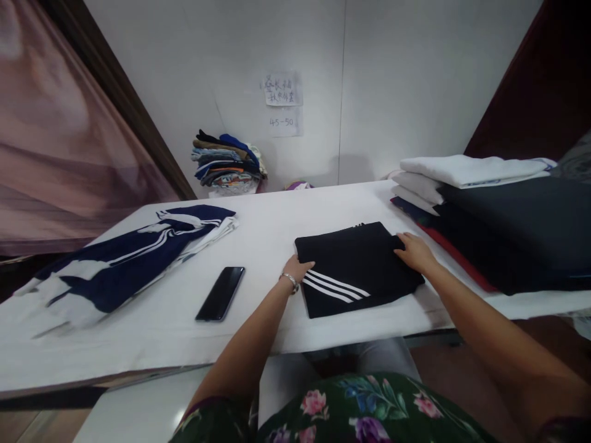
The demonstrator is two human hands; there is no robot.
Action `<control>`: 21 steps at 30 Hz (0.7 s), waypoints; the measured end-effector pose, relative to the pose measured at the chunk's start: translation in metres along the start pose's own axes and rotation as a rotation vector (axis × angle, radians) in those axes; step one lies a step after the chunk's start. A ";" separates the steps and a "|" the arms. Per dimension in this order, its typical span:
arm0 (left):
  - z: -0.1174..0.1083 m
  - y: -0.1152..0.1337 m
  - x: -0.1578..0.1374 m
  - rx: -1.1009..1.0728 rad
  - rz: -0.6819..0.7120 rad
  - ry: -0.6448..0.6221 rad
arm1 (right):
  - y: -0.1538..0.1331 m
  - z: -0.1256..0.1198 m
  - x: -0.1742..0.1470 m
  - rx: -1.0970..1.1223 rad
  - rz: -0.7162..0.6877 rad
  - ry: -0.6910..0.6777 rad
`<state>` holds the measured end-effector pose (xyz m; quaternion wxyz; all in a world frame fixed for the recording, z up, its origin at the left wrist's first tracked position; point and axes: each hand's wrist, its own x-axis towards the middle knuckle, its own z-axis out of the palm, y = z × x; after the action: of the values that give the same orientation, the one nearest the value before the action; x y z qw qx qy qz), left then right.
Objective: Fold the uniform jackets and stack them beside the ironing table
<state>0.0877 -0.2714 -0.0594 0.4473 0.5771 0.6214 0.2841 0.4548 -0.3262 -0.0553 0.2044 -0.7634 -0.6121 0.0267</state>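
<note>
Head view, read as a clock face about its own centre: one folded black garment (355, 252) is seen at about four o'clock, laid flat on a white-covered table (268, 234). Three white stripes (335, 286) are shown slanting across its near left corner. Two hands are placed on it. Its left edge is gripped by the left hand (297, 269), with the thumb laid on top and the other fingers partly hidden at the edge; its right edge is pinched between the thumb and fingers of the right hand (414, 252). One bracelet (290, 283) is worn on the left wrist.

One phone (220, 294), its screen dark, is set down at eight o'clock. At nine o'clock one navy-and-white garment (133, 261) is spread loosely. Two piles of folded cloth are seen: a smaller pile (228, 161) at ten o'clock and a larger pile (512, 215) at three, topped by one white folded piece (478, 171); their layers cannot be counted surely.

Two paper sheets are fixed to the wall (392, 80) at twelve o'clock. Two handwritten lines of Chinese characters are borne by the upper sheet (283, 89), the first apparently 叠长袖; "45-50" is written on the lower sheet (285, 122).
</note>
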 end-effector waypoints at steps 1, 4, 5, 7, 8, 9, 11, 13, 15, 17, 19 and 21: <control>0.000 0.000 -0.001 0.038 0.024 0.026 | -0.015 0.001 -0.002 -0.029 -0.096 0.040; -0.001 0.001 -0.003 0.149 0.041 0.075 | -0.076 0.008 -0.007 0.014 -0.345 0.015; -0.001 0.001 -0.004 0.173 0.034 0.082 | -0.097 0.011 -0.007 0.030 -0.400 -0.026; 0.000 0.001 -0.004 0.202 0.027 0.082 | -0.132 0.017 -0.004 0.042 -0.498 -0.119; 0.000 0.001 -0.004 0.212 0.028 0.081 | -0.145 0.022 0.000 0.041 -0.534 -0.162; 0.000 0.001 -0.004 0.222 0.028 0.080 | -0.153 0.027 0.004 0.031 -0.557 -0.210; 0.000 -0.001 -0.003 0.245 0.030 0.077 | -0.159 0.040 0.012 -0.007 -0.548 -0.316; 0.000 -0.002 -0.003 0.277 0.029 0.080 | -0.156 0.054 0.018 -0.039 -0.499 -0.399; -0.001 -0.002 -0.003 0.297 0.035 0.078 | -0.150 0.065 0.022 -0.032 -0.467 -0.433; -0.001 -0.002 -0.004 0.305 0.043 0.078 | -0.146 0.069 0.024 0.017 -0.454 -0.454; -0.002 -0.001 -0.005 0.300 0.045 0.077 | -0.142 0.065 0.028 0.088 -0.432 -0.499; -0.003 -0.002 -0.005 0.286 0.046 0.083 | -0.131 0.056 0.034 0.118 -0.407 -0.468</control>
<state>0.0840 -0.2757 -0.0590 0.3277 0.6367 0.6603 0.2263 0.3262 -0.2566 -0.0540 0.1032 -0.5849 -0.7803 0.1958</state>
